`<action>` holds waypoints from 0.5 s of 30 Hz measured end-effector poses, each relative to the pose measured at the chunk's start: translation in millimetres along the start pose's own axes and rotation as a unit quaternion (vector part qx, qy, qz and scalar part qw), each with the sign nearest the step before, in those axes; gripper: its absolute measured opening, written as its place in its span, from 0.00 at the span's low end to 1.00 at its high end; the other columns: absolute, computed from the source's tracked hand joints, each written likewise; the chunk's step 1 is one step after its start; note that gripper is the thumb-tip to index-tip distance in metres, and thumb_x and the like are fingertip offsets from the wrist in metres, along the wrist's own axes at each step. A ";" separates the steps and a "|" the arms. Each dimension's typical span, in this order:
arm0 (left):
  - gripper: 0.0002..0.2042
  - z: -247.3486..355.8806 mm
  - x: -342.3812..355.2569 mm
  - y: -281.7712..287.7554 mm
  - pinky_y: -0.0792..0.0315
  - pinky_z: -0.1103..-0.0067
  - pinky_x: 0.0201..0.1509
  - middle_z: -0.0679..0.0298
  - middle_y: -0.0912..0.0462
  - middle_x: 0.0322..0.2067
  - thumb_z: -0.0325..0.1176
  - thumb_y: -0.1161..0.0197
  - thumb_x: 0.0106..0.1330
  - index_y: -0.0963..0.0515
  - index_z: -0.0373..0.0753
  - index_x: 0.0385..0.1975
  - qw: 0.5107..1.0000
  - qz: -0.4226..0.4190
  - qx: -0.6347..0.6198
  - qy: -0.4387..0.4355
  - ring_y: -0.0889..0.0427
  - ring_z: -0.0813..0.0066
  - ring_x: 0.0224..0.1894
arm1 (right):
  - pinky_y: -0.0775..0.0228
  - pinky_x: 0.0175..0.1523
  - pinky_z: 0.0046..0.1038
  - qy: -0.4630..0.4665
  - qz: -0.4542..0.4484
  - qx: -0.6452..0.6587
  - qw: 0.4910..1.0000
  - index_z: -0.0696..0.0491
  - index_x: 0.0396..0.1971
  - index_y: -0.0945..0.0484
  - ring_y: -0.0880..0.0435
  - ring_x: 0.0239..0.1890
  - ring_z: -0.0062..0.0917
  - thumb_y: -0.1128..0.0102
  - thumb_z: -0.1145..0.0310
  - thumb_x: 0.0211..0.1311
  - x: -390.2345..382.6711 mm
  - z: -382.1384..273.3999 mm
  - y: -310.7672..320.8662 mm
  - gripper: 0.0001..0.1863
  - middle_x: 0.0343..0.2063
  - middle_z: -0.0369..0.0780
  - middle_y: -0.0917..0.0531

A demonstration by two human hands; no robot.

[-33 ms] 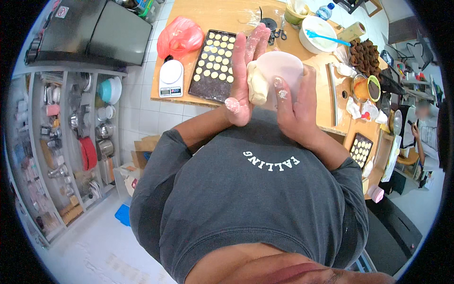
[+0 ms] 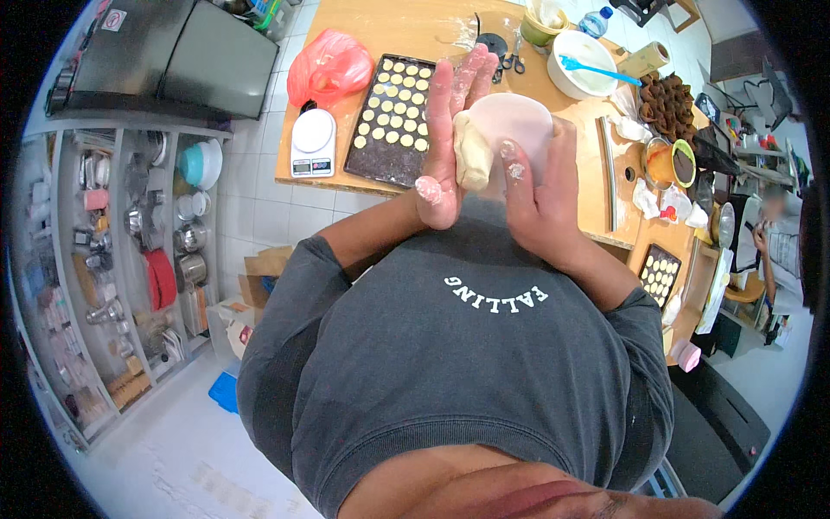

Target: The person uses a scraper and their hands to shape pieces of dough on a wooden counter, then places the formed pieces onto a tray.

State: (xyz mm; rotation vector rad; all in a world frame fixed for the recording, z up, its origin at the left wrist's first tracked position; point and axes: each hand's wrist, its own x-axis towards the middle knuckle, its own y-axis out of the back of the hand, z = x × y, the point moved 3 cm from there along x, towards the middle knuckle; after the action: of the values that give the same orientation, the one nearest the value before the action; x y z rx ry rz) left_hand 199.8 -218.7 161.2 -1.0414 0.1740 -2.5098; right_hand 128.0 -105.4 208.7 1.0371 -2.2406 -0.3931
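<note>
Left palm: And here the flour-dusted left hand [image 2: 443, 164] is being held almost flat, fingers stretched upward, nothing being gripped by them; the dough is being backed by the palm.
Dough: A cream-coloured, elongated lump of soft dough [image 2: 473, 156] is being held upright between that palm and the scraper, clear of the bench and out in front of the dark grey shirt [image 2: 467, 372].
Scraper: A pale, round-edged, seemingly plastic scraper [image 2: 523, 121] is being clasped by the half-closed right hand [image 2: 540, 195], thumb on its near face.
Bench: Beyond, the light wooden bench [image 2: 363, 17] is being shared by a black rectangular tray [image 2: 380, 163] of pale dough rounds [image 2: 392, 137] and a white kitchen scale [image 2: 313, 134].
Touch: Light, even pressure is probably being called for, the scraper best being kept shallow so the lump is not being gouged; the palm is best being kept floured against sticking.
Out of sight: The right fingers are being partly covered by the scraper; the contact between dough and scraper edge is being hidden. At far right, another person [image 2: 782, 251] is being blurred by distance.
</note>
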 end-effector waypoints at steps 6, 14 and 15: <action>0.46 -27.4 -5.3 13.1 0.37 0.57 0.73 0.49 0.55 0.77 0.48 0.43 0.71 0.68 0.56 0.80 0.996 0.021 -0.012 0.090 0.39 0.47 0.74 | 0.31 0.55 0.36 -0.058 -0.046 -0.005 0.997 0.63 0.58 0.34 0.23 0.48 0.35 0.46 0.74 0.72 14.3 23.6 -3.0 0.18 0.46 0.48 0.26; 0.38 -56.1 -11.4 33.7 0.36 0.58 0.73 0.50 0.39 0.70 0.28 0.51 0.58 0.47 0.44 0.74 0.922 0.222 -0.283 0.145 0.35 0.54 0.71 | 0.26 0.53 0.37 -0.096 0.049 0.055 0.993 0.61 0.56 0.29 0.18 0.47 0.35 0.46 0.72 0.72 29.2 49.4 17.9 0.16 0.44 0.50 0.20; 0.38 -57.6 -11.6 39.4 0.36 0.58 0.73 0.50 0.39 0.70 0.28 0.51 0.58 0.47 0.44 0.74 0.922 0.221 -0.281 0.149 0.35 0.54 0.71 | 0.27 0.54 0.35 -0.108 0.070 0.066 0.990 0.61 0.56 0.29 0.19 0.48 0.32 0.46 0.73 0.72 28.1 53.9 30.5 0.16 0.44 0.48 0.20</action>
State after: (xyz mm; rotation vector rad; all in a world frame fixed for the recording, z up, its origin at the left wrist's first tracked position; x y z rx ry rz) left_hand 179.7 -251.9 102.1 -0.6848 1.1419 -2.2117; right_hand 61.4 -106.9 195.1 0.9337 -2.5454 -0.3119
